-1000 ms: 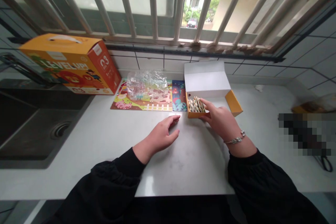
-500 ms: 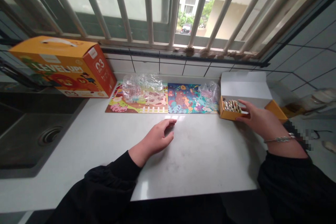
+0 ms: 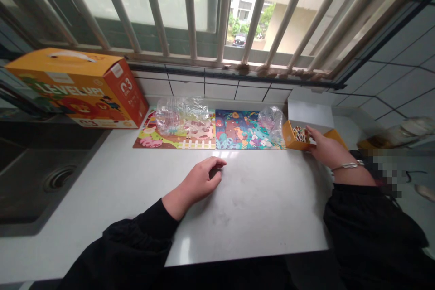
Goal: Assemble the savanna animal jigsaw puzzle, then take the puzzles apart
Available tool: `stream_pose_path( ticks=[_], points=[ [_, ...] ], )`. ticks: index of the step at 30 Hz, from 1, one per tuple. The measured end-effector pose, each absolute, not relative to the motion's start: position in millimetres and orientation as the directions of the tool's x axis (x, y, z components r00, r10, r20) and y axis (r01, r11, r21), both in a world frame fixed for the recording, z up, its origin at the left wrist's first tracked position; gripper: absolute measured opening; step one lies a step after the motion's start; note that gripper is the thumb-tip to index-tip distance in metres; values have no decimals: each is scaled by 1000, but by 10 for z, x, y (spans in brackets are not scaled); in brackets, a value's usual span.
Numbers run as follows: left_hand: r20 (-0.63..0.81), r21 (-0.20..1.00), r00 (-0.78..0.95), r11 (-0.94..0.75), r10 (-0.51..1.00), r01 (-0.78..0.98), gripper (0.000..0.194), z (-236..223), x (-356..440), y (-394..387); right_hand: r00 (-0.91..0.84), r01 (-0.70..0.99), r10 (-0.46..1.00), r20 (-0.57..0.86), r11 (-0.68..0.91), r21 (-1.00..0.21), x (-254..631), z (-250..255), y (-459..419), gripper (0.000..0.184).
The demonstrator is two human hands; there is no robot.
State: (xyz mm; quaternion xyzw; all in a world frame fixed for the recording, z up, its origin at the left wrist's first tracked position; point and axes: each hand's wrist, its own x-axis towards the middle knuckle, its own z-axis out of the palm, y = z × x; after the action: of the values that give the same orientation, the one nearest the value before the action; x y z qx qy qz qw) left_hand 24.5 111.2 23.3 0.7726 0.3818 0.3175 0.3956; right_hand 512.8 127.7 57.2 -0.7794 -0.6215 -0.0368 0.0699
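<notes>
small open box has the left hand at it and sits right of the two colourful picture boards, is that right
Not quite: the head view shows the right hand at the small open box, not the left. The box does sit right of the two colourful picture boards.

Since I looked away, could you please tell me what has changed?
The open yellow box moved right with the right hand at its front, uncovering the blue picture board and a clear wrapper on it. The left hand and orange carton stayed put.
</notes>
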Motion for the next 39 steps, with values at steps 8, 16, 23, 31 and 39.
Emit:
stream_pose_path(
  ticks=[8, 16, 23, 31, 39],
  points=[
    [190, 845, 506, -403, 841, 353, 28, 275, 242, 1110, 295, 952, 947, 127, -280, -127, 4705, 641, 1301, 85],
    [183, 841, 508, -402, 842, 362, 24, 298, 230, 1107, 540, 804, 808, 236, -412, -429, 4723, 571, 1300, 69],
    [187, 838, 499, -403, 846, 368, 21, 309, 254, 1114, 425, 899, 700, 574, -254, -357, 4408, 572, 1351, 56],
    [194, 833, 477, -401, 857, 381, 17, 272, 239, 1147, 213, 977, 901, 378, -188, -102, 3481, 155, 1632, 32],
    [200, 832, 479, -406, 855, 378, 17, 294, 236, 1131, 129, 990, 919, 371, -98, -103, 3610, 237, 1660, 42]
  ],
)
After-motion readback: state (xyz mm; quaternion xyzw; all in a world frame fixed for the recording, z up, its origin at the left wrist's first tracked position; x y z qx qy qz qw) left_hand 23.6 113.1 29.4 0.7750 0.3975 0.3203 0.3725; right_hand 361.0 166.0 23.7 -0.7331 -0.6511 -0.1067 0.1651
